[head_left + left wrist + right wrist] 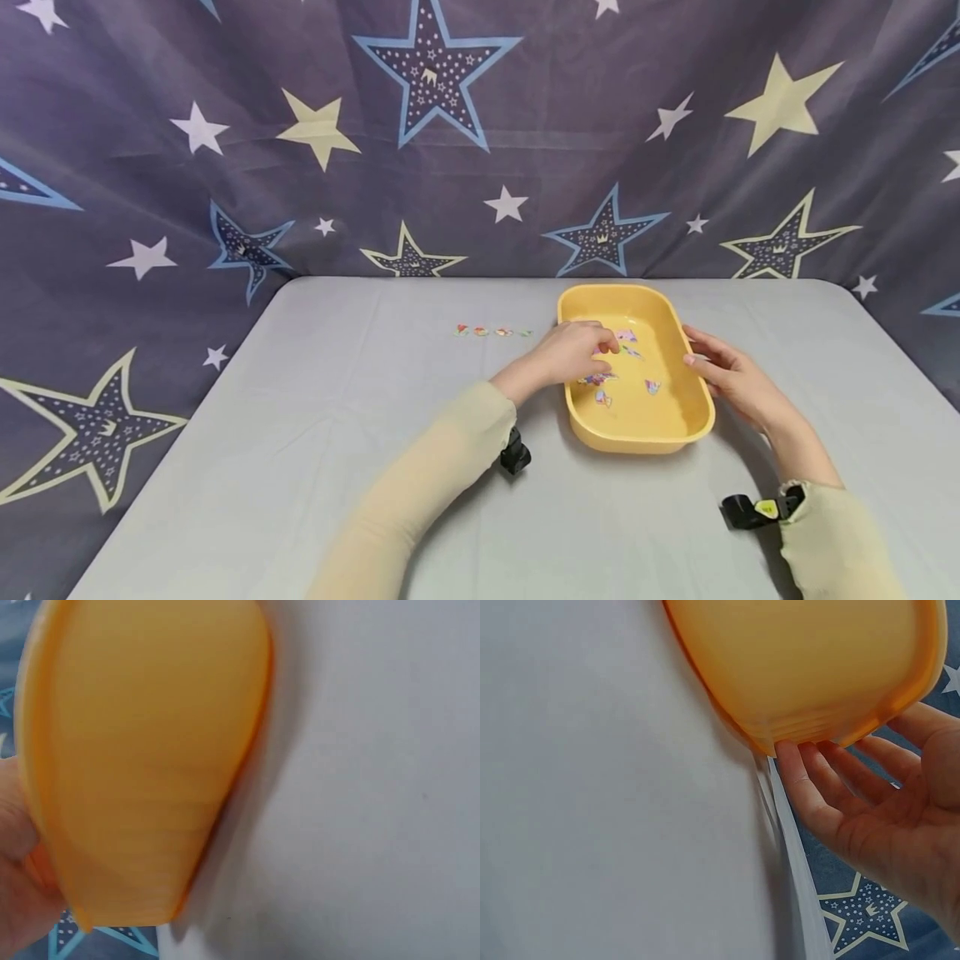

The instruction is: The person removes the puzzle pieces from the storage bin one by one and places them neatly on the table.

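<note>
A yellow plastic basin (645, 446) stands on the table, with several small colourful flat pieces (652, 387) scattered on its floor. My left hand (573, 350) reaches over the basin's left rim, its bent fingers and thumb parted just above the pieces. In the left wrist view the basin's outer wall (150, 750) hides the fingertips. At the right side my right hand (731, 379) holds the basin, thumb at the rim and fingers against the outside wall. The right wrist view shows those fingers (817, 787) along the wall's lower edge.
A short row of small colourful pieces (491, 332) lies on the grey-white tablecloth (337, 400), left of the basin. Behind the table hangs a dark cloth (465, 175) printed with stars. Each wrist carries a black camera mount (515, 454).
</note>
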`<state>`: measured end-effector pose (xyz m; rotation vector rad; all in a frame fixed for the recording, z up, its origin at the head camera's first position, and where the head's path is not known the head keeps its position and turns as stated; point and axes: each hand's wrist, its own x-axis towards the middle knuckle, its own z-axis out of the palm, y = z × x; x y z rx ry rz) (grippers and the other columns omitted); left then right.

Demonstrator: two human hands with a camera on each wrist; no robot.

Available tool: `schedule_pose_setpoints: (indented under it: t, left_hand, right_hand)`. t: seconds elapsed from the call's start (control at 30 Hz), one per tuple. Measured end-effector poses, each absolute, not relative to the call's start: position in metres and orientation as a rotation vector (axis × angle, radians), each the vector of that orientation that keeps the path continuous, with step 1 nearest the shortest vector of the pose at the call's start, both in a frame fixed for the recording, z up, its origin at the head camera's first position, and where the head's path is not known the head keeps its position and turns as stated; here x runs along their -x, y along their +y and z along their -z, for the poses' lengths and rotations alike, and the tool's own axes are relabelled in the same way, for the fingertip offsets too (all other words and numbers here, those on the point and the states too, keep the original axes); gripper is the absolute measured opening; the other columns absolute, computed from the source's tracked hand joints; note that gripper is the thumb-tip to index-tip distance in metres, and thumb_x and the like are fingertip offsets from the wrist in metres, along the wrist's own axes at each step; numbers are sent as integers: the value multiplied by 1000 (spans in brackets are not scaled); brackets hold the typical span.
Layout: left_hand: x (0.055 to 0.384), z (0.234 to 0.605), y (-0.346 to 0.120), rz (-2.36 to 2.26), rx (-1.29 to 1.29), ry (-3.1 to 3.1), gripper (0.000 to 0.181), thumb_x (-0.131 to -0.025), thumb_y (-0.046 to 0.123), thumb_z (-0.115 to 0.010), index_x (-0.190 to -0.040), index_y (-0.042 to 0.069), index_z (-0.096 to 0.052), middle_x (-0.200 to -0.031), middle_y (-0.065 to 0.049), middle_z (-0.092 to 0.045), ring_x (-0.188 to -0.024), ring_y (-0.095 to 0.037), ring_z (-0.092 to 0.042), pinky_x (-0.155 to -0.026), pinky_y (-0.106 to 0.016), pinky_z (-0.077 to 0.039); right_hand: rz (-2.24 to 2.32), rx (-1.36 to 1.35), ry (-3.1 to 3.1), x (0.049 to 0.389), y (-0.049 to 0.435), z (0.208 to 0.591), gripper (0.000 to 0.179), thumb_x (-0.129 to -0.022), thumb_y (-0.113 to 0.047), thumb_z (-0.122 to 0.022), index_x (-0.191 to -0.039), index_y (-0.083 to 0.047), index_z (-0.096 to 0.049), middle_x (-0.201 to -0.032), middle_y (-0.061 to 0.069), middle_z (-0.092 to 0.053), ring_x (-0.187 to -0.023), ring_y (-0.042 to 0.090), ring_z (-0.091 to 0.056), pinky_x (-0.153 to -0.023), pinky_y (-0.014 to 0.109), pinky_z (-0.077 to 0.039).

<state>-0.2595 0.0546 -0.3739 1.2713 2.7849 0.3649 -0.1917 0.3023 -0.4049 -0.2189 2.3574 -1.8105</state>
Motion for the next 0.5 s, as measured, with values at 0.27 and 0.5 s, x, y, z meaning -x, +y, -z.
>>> schedule_pose_setpoints:
  t: [0.27, 0.5]
  left_hand:
    - [262, 375, 62, -161, -1210, 2738, 29, -81, 38, -65, -107, 25, -63, -95, 13, -58, -86, -3, -51, -80, -27, -34]
    - [260, 375, 67, 42, -1173, 2710, 29, -77, 38, -69, -102, 26, -64, -86, 15, -58, -78, -5, -50, -78, -28, -32]
  right_hand:
    - [1848, 208, 2329, 193, 303, 405, 62, -93, -19, -50, -144, -4, -18, -114, -9, -46, -93, -2, -56, -71, 18, -50]
    - [1827, 213, 2339, 192, 302, 401, 62, -94, -19, -49, -144, -1, -17, -113, -11, -47, -92, -2, -56, -69, 18, -50]
